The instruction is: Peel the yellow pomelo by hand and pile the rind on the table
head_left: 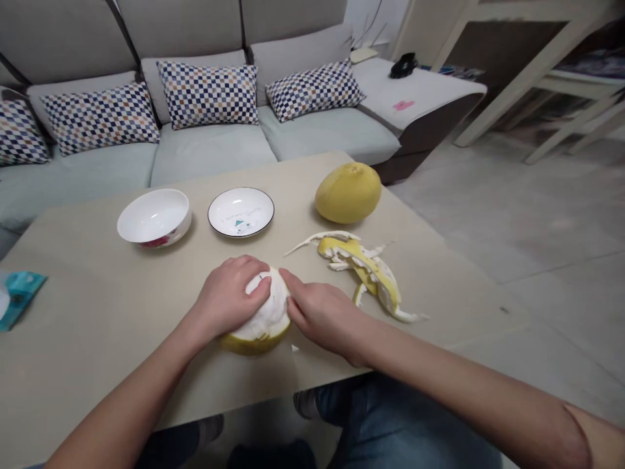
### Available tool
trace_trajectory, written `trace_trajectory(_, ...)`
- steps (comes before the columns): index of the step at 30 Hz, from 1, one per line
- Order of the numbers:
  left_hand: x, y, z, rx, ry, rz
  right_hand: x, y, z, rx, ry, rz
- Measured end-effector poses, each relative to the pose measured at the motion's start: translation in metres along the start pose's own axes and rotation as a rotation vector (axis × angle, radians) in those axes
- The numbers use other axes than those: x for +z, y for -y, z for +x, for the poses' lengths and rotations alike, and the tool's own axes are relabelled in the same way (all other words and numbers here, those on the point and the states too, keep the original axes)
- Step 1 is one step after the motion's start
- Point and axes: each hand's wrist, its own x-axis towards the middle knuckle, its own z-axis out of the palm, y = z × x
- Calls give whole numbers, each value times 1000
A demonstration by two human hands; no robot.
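Well, the half-peeled pomelo [266,307] sits on the beige table [97,339] just in front of the person, close to the near edge, between both hands. The left hand [228,293] is curled over the top of the fruit, its fingers closed down across the white pith in a firm grip. The right hand [319,318] lies flatter and more open, with its fingertips [288,281] pressed against the fruit's side, where the pith is bare. Yellow rind remains only around the lower part. The fruit probably feels heavy for its size, with soft, spongy pith that dents under the fingers and could tear if squeezed at one spot, while the remaining rind should be stiffer and give a surer hold. Cupping it from above and below looks safest, since the pith may be slightly slick. Just to the right lie limp strips of peel [364,273], yellow outside and white inside, and a small white scrap [295,348] rests by the fruit. Farther off stand a whole unpeeled pomelo [347,193], a white plate [241,212] and a white bowl [154,217]. A teal packet [19,296] lies at the table's left edge, and a sofa [209,153] with checked cushions [208,94] stands behind.
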Motion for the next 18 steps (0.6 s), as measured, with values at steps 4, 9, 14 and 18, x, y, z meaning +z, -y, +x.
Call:
trace_trajectory(4,-2,4,1,-12,-24,-33,-11,5,10,-3,-26,-74)
trace_trajectory(9,-3,3,-6,-14,-53,-65,-17,2,13,36,-80,-95)
trace_trajectory(14,4,1,-17,35,-141,-33,-13,5,15,-65,-121,-42)
trace_trajectory(18,4,5,-18,29,-148,-45,-12,6,22,-40,-152,-20)
